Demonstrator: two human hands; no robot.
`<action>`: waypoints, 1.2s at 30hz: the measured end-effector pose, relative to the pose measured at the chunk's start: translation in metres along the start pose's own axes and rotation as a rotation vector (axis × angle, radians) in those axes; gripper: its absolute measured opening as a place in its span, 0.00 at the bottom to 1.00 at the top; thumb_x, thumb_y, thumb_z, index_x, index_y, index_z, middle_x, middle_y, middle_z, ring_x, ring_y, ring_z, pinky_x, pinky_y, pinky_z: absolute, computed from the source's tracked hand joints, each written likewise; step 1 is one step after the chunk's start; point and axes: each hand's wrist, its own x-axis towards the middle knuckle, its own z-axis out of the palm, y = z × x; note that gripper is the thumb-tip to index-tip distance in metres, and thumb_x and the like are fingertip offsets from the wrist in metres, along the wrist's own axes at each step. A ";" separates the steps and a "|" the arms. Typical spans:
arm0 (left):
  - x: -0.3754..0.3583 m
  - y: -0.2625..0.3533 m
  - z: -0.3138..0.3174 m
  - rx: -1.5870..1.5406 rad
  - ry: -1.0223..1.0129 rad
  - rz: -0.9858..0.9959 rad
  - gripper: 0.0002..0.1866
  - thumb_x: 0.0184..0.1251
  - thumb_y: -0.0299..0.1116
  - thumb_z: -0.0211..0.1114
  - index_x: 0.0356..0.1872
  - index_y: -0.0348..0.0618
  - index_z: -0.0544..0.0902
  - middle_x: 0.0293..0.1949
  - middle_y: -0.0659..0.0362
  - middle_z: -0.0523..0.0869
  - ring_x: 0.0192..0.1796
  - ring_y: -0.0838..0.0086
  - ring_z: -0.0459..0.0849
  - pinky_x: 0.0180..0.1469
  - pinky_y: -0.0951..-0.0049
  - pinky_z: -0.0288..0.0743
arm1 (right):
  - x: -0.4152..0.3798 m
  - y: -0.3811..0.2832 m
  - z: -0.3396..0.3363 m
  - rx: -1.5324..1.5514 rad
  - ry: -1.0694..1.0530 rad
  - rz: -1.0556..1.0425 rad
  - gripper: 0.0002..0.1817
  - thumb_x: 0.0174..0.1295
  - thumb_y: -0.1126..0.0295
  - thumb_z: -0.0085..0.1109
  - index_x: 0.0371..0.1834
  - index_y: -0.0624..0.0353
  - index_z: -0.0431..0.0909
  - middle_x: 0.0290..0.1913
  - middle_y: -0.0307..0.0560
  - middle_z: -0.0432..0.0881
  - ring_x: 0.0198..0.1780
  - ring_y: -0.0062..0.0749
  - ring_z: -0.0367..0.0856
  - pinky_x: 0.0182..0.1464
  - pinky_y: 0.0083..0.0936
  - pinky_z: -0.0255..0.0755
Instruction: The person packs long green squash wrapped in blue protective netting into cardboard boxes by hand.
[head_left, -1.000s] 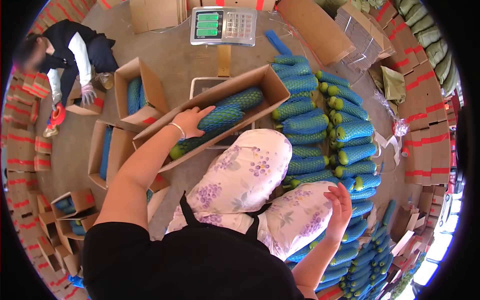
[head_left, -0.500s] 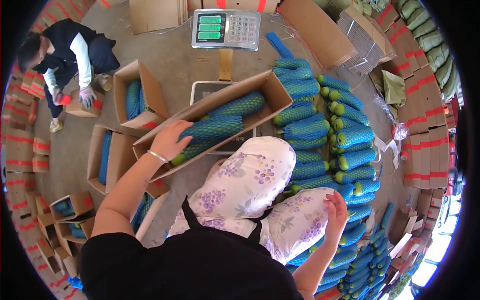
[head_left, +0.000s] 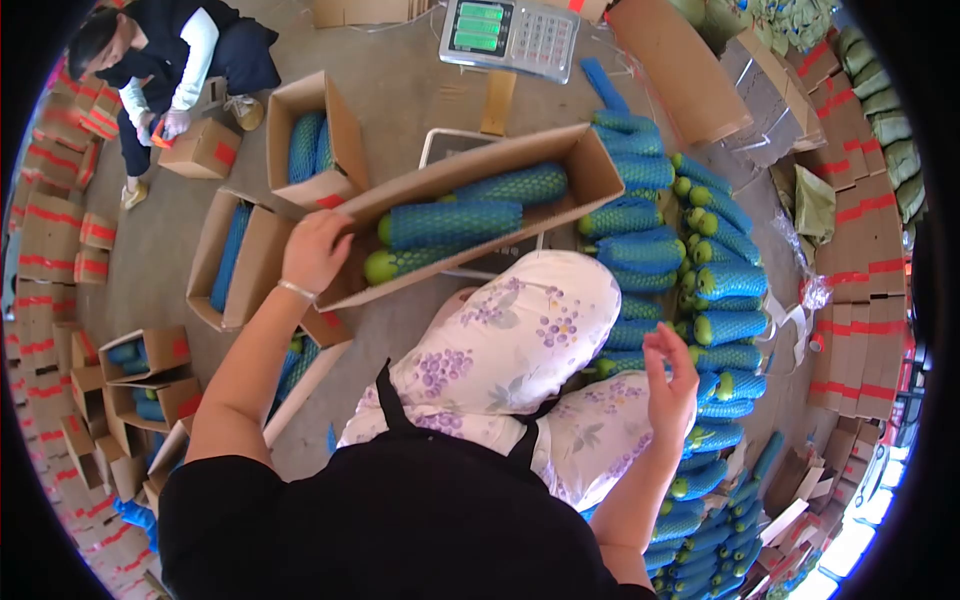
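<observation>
A long cardboard box [head_left: 480,162] lies tilted across the scale, holding long green gourds [head_left: 455,224] in blue net sleeves. My left hand [head_left: 315,255] is at the box's left end, fingers curled over its edge and thumb toward the gourds. Above my right knee, my right hand [head_left: 672,385] is raised, empty, with loosely bent fingers apart. Beside it on the floor, rows of sleeved gourds [head_left: 730,282] lie close together. Under the box, the scale's platform [head_left: 455,145] shows in part; its display [head_left: 510,35] stands behind.
Open boxes with sleeved gourds stand left, including an upright carton [head_left: 340,130] and a nearer carton [head_left: 262,265]. At upper left a co-worker [head_left: 190,60] crouches, handling a red tool at a closed box [head_left: 203,148]. Stacked cartons [head_left: 850,210] line the right side.
My left hand has let go of a gourd inside the box and drawn back to the box's left end. The view has shifted. The co-worker's hands have come together.
</observation>
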 end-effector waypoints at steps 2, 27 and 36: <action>0.015 0.014 0.023 -0.228 -0.261 -0.029 0.15 0.53 0.30 0.64 0.44 0.41 0.78 0.44 0.50 0.79 0.49 0.54 0.76 0.52 0.62 0.70 | 0.001 0.005 -0.002 0.005 0.004 0.008 0.17 0.58 0.76 0.57 0.52 0.64 0.75 0.41 0.46 0.82 0.43 0.28 0.79 0.49 0.24 0.70; 0.074 0.095 0.011 0.065 -0.378 0.080 0.36 0.48 0.28 0.68 0.62 0.38 0.65 0.55 0.45 0.74 0.57 0.53 0.72 0.59 0.63 0.66 | -0.091 0.394 -0.200 -0.032 0.876 1.358 0.58 0.37 0.39 0.68 0.65 0.69 0.53 0.63 0.67 0.60 0.63 0.55 0.65 0.62 0.38 0.64; 0.060 0.162 -0.031 -1.222 -0.432 -0.655 0.31 0.60 0.55 0.56 0.57 0.42 0.67 0.45 0.52 0.77 0.42 0.65 0.79 0.43 0.64 0.76 | -0.122 0.452 -0.235 0.245 0.815 1.222 0.43 0.39 0.56 0.71 0.54 0.74 0.63 0.50 0.60 0.76 0.49 0.44 0.78 0.42 0.37 0.75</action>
